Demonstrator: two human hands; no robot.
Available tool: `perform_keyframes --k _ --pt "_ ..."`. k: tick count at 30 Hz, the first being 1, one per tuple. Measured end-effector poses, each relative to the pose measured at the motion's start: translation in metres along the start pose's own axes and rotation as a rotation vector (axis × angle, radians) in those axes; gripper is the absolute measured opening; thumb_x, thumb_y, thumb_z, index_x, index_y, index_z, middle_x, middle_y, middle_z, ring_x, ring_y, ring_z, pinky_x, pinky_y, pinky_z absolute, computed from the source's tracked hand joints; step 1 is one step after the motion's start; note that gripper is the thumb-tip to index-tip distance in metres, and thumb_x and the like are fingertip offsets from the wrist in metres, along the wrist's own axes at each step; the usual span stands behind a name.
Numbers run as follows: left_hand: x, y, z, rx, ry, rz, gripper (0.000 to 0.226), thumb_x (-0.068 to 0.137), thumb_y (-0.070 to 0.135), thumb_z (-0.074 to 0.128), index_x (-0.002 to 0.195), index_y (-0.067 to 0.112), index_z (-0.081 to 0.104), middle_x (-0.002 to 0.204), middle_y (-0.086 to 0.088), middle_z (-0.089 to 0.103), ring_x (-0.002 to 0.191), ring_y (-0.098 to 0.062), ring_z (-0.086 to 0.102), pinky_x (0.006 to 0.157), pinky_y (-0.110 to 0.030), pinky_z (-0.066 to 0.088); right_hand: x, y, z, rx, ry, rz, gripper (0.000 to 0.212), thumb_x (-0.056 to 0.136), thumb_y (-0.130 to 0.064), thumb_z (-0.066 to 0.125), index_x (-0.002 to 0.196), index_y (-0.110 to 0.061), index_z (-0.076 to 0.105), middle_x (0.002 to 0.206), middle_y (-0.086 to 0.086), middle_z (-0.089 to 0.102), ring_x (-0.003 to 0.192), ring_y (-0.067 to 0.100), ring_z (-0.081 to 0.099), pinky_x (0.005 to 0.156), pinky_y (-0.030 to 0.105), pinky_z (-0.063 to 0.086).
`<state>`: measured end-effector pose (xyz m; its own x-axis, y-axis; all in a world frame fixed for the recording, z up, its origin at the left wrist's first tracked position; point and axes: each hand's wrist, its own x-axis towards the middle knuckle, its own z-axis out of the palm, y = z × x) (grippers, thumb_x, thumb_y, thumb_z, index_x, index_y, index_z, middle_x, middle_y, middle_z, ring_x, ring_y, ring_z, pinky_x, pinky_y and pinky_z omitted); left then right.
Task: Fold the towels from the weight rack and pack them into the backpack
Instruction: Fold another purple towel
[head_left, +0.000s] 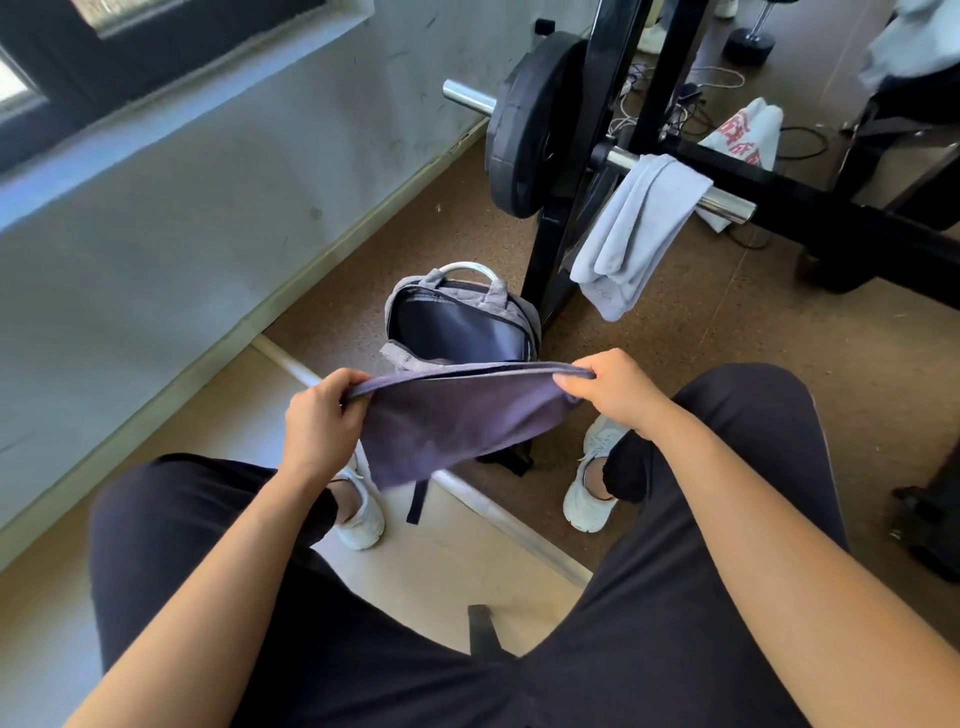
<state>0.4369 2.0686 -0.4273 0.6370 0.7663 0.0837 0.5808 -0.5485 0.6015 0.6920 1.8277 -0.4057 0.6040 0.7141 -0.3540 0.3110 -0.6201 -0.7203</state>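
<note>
Floor backpack (460, 325) gapes, apparently empty, beyond hands (324, 415) (615, 387) stretching purple towel (457, 421).

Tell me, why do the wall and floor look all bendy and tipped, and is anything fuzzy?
Head view: the wide lens curves and tilts the wall; the purple towel between the left hand and the right hand looks slightly smeared; glare shines on the chrome bar; the far top corner is soft.
</note>
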Motion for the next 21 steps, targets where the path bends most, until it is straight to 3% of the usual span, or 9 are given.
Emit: perform_keyframes --k 2,5,7,11,15,17,19,21 --pt "0.000 0.002 -0.001 -0.024 -0.019 0.022 0.016 0.085 0.013 0.077 0.100 0.020 0.077 0.080 0.003 0.073 0.078 -0.023 0.067 0.071 -0.028 0.042 -0.001 -0.002 -0.001 0.079 0.047 0.011 0.049 0.100 -0.031 0.059 0.057 -0.009 0.052 0.050 -0.009 0.045 0.052 0.007 0.039 0.059 0.029 0.031" --pt "0.002 -0.004 -0.003 -0.094 -0.032 -0.023 0.010 0.083 0.016 0.082 0.090 0.022 0.079 0.073 0.005 0.071 0.071 -0.019 0.065 0.065 -0.027 0.044 -0.001 -0.003 0.002 0.182 0.112 0.020 0.052 0.100 -0.037 0.059 0.060 -0.013 0.038 0.057 0.003 0.033 0.058 0.014 0.033 0.062 0.032 0.027" --pt "0.003 -0.003 -0.002 -0.296 -0.084 -0.146 0.003 0.085 0.015 0.081 0.085 0.016 0.078 0.070 0.004 0.071 0.066 -0.013 0.060 0.066 -0.026 0.046 -0.002 -0.004 0.002 0.196 0.174 -0.029 0.052 0.100 -0.037 0.059 0.060 -0.015 0.035 0.060 0.006 0.028 0.059 0.018 0.029 0.061 0.035 0.024" --pt "0.001 0.005 0.000 -0.732 -0.259 -0.377 0.028 0.093 0.022 0.074 0.083 -0.004 0.071 0.070 -0.007 0.064 0.068 -0.018 0.055 0.071 -0.035 0.046 -0.003 -0.004 0.005 0.135 0.237 -0.046 0.056 0.099 -0.035 0.061 0.056 -0.019 0.028 0.056 0.003 0.026 0.057 0.018 0.026 0.059 0.035 0.022" --pt "-0.003 0.011 0.006 -0.800 -0.194 -0.495 0.030 0.094 0.032 0.073 0.080 0.005 0.075 0.076 -0.008 0.069 0.074 -0.020 0.060 0.071 -0.035 0.048 -0.006 -0.009 0.013 0.162 0.241 0.051 0.056 0.095 -0.034 0.064 0.054 -0.020 0.027 0.054 0.000 0.024 0.057 0.016 0.026 0.059 0.035 0.021" --pt "-0.007 0.013 0.012 -0.754 -0.153 -0.491 0.040 0.094 0.038 0.073 0.082 0.000 0.071 0.074 -0.006 0.064 0.071 -0.018 0.055 0.069 -0.035 0.044 -0.009 -0.016 0.020 0.241 0.225 0.100 0.052 0.092 -0.031 0.064 0.056 -0.023 0.027 0.060 0.002 0.024 0.061 0.017 0.026 0.061 0.036 0.020" --pt "-0.012 0.019 0.018 -0.740 -0.142 -0.475 0.049 0.094 0.040 0.071 0.089 -0.008 0.066 0.074 -0.008 0.061 0.069 -0.019 0.054 0.066 -0.037 0.048 -0.012 -0.023 0.028 0.328 0.195 0.144 0.047 0.091 -0.027 0.065 0.055 -0.022 0.035 0.061 0.003 0.029 0.062 0.017 0.030 0.058 0.036 0.025" --pt "-0.016 0.027 0.022 -0.774 -0.167 -0.444 0.051 0.096 0.038 0.069 0.093 -0.013 0.062 0.075 -0.011 0.060 0.070 -0.021 0.058 0.066 -0.044 0.059 -0.016 -0.030 0.035 0.465 0.140 0.192 0.032 0.092 -0.023 0.065 0.067 -0.004 0.062 0.065 0.009 0.052 0.066 0.021 0.051 0.056 0.034 0.045"
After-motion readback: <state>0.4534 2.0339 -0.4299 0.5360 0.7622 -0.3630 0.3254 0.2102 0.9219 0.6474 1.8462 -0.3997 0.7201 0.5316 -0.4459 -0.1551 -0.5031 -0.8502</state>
